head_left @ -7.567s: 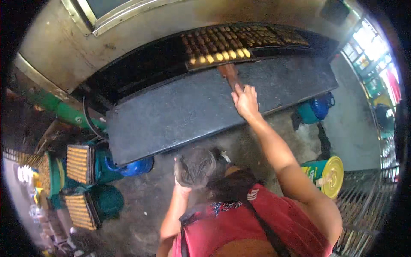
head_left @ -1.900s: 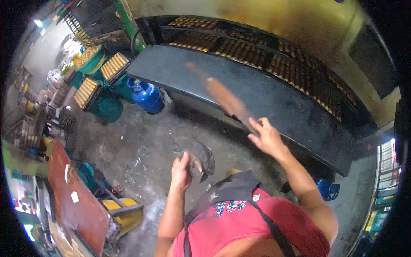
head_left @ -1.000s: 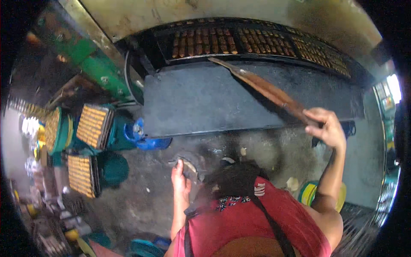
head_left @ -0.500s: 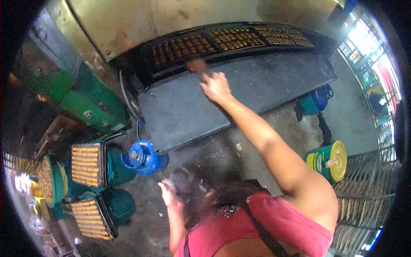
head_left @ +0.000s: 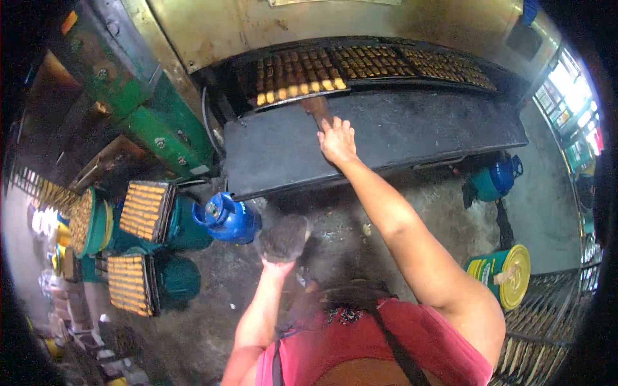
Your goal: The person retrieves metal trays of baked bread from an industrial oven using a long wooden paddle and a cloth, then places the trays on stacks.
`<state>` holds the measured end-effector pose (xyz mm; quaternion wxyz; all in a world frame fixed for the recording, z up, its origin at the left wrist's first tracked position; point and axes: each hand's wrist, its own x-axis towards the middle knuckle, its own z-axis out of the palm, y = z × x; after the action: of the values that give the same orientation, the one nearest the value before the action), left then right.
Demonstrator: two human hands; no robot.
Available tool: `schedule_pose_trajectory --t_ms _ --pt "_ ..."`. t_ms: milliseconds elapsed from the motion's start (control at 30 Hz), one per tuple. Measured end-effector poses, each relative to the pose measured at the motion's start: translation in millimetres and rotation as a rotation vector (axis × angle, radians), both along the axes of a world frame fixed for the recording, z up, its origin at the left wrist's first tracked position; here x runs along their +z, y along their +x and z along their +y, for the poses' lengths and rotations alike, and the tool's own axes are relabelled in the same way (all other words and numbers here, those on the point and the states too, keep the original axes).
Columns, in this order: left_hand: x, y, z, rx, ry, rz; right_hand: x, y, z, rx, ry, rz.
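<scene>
My right hand [head_left: 338, 143] reaches over the dark metal shelf and is closed on a brown, flat, strip-like piece [head_left: 315, 108]. The far end of this piece meets the front edge of the leftmost baking tray [head_left: 283, 98]. Rows of baked sticks lie on that tray, the front row lit golden and the rest in shadow. Low in front of my body, my left hand [head_left: 278, 267] is wrapped round a dark grey pad [head_left: 283, 238], perhaps a folded cloth, blurred by motion.
Two more filled trays [head_left: 373, 62] [head_left: 450, 67] sit right of it in the oven opening. A blue gas cylinder [head_left: 228, 219] stands left of my left hand. Filled trays [head_left: 145, 209] rest on green buckets [head_left: 180, 276] further left. A yellow-lidded bucket [head_left: 515, 276] and racks flank my right.
The leftmost tray has come outward over the shelf, its front row now in the light. My right hand has drawn back slightly. The left hand's pad has swung forward.
</scene>
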<state>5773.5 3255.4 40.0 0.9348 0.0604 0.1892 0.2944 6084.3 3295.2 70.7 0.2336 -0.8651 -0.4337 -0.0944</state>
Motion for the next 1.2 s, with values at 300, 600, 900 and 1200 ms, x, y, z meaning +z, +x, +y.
schedule_pose_trajectory --t_ms 300,600,900,1200 --pt "-33 112 -41 0.091 0.246 0.055 -38 -22 -232 0.232 0.037 -0.088" --pt "-94 95 -157 0.050 0.084 0.353 -48 -41 -435 0.112 -0.150 0.637" --pt "-13 -26 -214 0.315 0.167 0.226 1 -47 -443 0.392 -0.026 0.437" --pt "-11 -192 -75 0.886 0.201 0.314 29 -158 -210 0.773 -0.241 0.559"
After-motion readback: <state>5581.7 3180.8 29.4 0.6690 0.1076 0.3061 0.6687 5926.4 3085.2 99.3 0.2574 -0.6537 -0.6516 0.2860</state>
